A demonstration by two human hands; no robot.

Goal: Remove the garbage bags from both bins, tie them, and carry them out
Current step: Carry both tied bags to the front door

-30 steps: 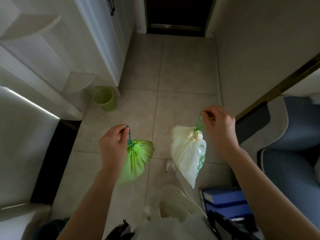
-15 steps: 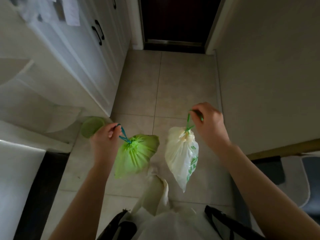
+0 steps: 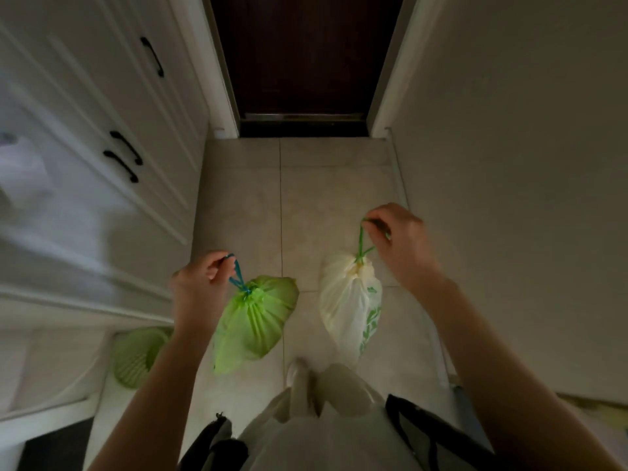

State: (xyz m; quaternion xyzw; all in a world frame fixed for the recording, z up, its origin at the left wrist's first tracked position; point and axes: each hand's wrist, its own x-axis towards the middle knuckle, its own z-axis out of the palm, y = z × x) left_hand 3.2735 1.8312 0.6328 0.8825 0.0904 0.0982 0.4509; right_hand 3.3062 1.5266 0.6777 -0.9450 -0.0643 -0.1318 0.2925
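Two tied garbage bags hang over the tiled hallway floor. My left hand (image 3: 200, 287) pinches the blue drawstring of a green bag (image 3: 253, 321), which dangles just right of that hand. My right hand (image 3: 397, 244) grips the green drawstring of a white bag (image 3: 350, 307) with green print, hanging below and left of it. Both bags are off the floor and a short gap separates them. A small green bin (image 3: 137, 356) lies low at the left, partly hidden by my left forearm.
A dark brown door (image 3: 306, 56) closes the hallway straight ahead. White cabinets with black handles (image 3: 124, 158) line the left side. A plain wall (image 3: 509, 164) runs along the right. My foot (image 3: 299, 372) steps on the tiles (image 3: 339, 185) between them.
I have walked down the hallway: the door is much nearer and larger, the green bin has slid back to my lower left. Both hands hold their bags as before.
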